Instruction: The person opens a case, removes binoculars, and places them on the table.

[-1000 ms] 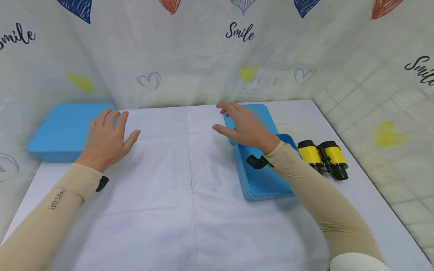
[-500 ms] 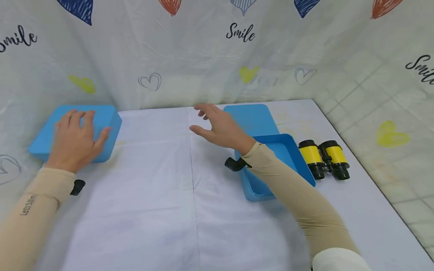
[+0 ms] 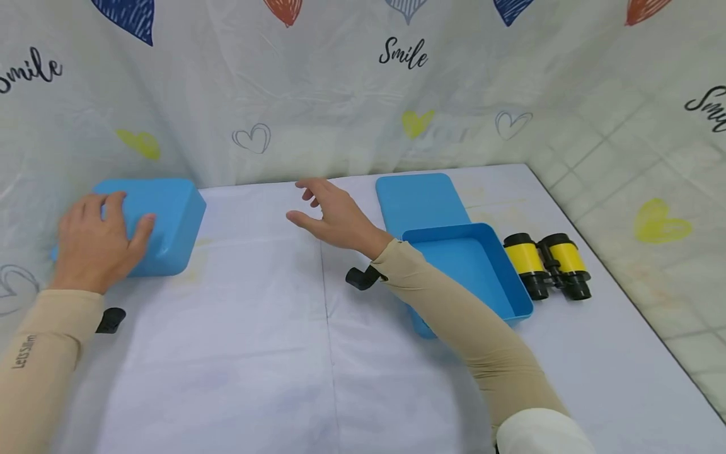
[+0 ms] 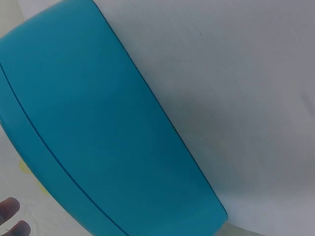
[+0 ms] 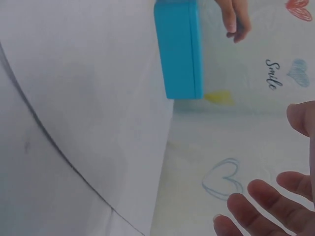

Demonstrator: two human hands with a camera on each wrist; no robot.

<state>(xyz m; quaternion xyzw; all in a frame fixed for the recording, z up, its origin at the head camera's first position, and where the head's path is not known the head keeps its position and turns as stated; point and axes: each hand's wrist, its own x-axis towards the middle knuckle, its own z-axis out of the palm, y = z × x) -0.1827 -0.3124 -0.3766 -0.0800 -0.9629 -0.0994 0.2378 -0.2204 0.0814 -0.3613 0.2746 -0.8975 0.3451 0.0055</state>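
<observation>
A closed blue box (image 3: 171, 217) with a lid seam along its side sits at the table's far left. My left hand (image 3: 93, 243) is above its left part with the fingers apart; in the right wrist view a gap shows between that left hand (image 5: 235, 19) and the box (image 5: 179, 54). The left wrist view is mostly filled by the box side (image 4: 108, 123), with two fingertips (image 4: 10, 209) at the lower left corner. My right hand (image 3: 334, 217) hovers over the middle of the table, fingers loosely bent, thumb apart, holding nothing.
An uncovered blue box (image 3: 465, 258) stands at the right, partly behind my right forearm. Behind it lies a flat blue panel (image 3: 422, 200). Yellow and black binoculars (image 3: 547, 265) lie beside the box near the table's right edge. A printed curtain (image 3: 317, 82) hangs at the back.
My left hand has moved left across the closed blue box. My right hand has moved left, away from the uncovered box, to above the table's middle. The boxes and binoculars have stayed in place.
</observation>
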